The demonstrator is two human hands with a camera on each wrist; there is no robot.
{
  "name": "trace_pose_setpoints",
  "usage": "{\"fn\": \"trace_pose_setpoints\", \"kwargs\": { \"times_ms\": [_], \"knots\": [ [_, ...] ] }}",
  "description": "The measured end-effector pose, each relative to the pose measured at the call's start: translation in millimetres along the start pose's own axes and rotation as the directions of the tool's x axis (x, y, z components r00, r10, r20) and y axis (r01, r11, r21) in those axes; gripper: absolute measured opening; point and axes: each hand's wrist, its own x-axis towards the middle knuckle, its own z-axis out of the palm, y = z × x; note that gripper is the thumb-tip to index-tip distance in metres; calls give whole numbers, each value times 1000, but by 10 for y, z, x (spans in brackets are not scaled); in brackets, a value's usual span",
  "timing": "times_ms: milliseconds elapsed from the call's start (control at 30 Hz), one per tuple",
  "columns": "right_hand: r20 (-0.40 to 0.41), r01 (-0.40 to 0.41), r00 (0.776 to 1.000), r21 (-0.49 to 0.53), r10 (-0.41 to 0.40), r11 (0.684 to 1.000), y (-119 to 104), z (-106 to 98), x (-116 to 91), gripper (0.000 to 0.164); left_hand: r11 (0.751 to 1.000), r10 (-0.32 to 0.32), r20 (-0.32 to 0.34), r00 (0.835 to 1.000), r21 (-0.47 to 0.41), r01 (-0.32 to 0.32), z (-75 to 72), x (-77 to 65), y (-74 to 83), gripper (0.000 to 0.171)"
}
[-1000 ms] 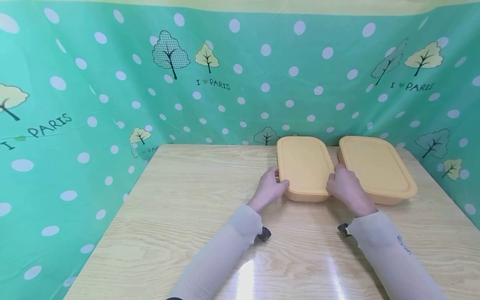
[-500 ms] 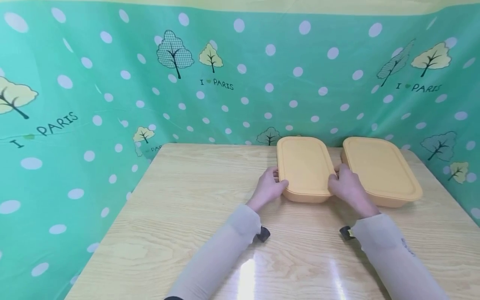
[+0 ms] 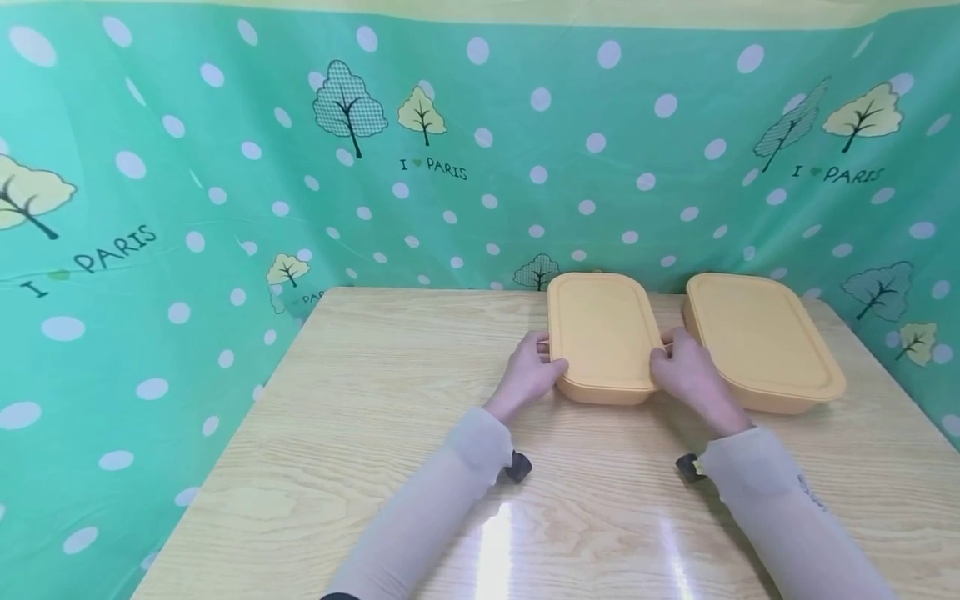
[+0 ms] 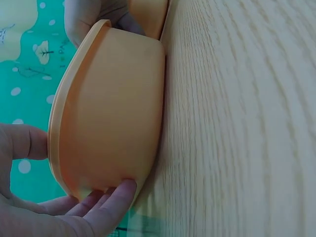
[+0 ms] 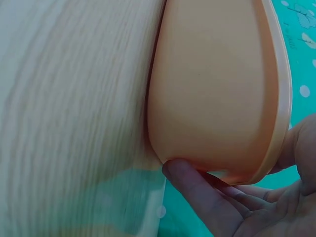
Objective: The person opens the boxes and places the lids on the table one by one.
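Note:
A pale orange lidded food container [image 3: 604, 333], the narrower of two, sits near the table's back edge in the head view. My left hand [image 3: 527, 372] grips its left side, thumb at the lid's rim and fingers under the rim along the wall. On the opposite side, my right hand [image 3: 686, 367] grips it the same way. The left wrist view has the container's wall [image 4: 113, 103] low over the table, with fingers [image 4: 116, 200] against it. In the right wrist view, the right thumb is partly hidden behind the lid's rim [image 5: 284, 94].
A wider lidded container [image 3: 765, 333] of the same colour stands just right of my right hand. The wood-grain table [image 3: 360, 417] extends forward and left. Behind it hangs a green polka-dot cloth [image 3: 480, 167] with printed trees.
Both hands have shifted slightly left with the narrower container, widening the gap to the wider one. The head view also turned a little between the earlier frames.

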Motion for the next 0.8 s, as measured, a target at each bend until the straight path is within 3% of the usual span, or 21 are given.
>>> {"fn": "trace_pose_setpoints", "kwargs": {
  "times_ms": [267, 800],
  "knots": [
    [30, 3, 1000, 20, -4, 1000, -6, 39, -3, 48, 1000, -5, -5, 1000, -10, 5, -54, -8, -18, 55],
    [-10, 35, 999, 5, -35, 999, -65, 109, 6, 47, 1000, 9, -9, 1000, -8, -9, -147, -13, -53, 54]
  ]
}}
